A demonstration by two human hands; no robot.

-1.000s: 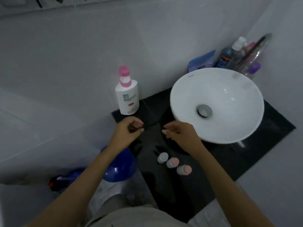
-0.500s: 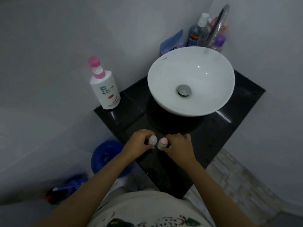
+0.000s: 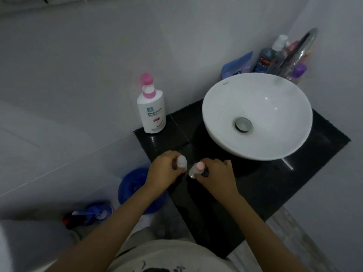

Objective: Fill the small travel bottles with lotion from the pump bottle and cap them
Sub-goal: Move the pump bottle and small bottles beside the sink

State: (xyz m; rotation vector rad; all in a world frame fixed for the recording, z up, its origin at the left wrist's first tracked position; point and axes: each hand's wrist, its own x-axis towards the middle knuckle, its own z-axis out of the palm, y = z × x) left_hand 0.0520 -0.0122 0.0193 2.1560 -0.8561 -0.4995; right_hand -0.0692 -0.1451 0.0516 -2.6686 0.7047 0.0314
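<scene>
So far, no sign of lotion drawn: pump bottle [image 3: 152,109] upright on the black counter [image 3: 294,185], left of the sink [image 3: 257,116], well apart from both hands. Two small bottles in hand in front of the sink, both capped; fill level not readable. Third bottle not visible. Judged early: opening, filling, recapping all pending. Left hand [image 3: 164,174] curled around the white-capped bottle [image 3: 181,163]. Right hand [image 3: 217,176] pinching the pink-capped bottle [image 3: 197,169], tilted toward the left hand.
</scene>
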